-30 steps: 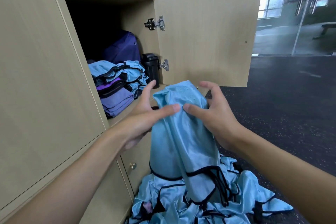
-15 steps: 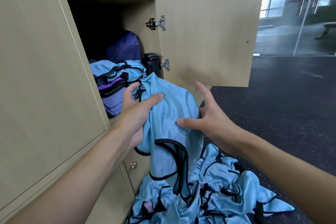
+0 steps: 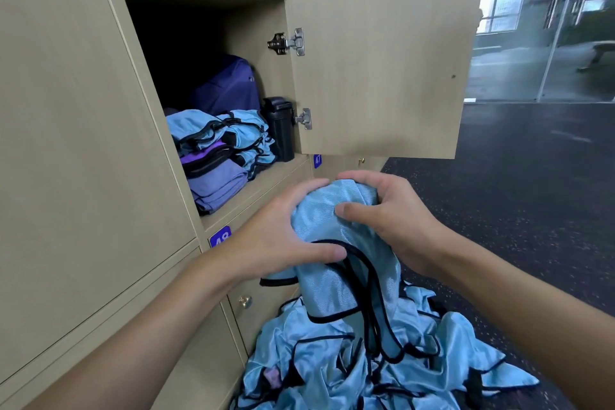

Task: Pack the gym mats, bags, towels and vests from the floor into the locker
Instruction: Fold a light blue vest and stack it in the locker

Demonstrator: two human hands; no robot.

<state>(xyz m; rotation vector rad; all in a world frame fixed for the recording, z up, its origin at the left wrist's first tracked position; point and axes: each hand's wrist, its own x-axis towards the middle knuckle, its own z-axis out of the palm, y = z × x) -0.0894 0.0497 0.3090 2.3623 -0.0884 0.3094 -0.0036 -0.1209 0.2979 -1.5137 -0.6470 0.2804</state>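
Together, the left hand (image 3: 283,236) and right hand (image 3: 396,220) clutch a light-blue vest (image 3: 319,223) between them, over the floor pile (image 3: 332,363). Blue tag 48 (image 3: 220,236) sits beside the left hand, tag 47 (image 3: 317,160) just above both.

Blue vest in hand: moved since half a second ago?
Yes. The blue vest has pulled back right and down from the locker; its top now sits below the open door.
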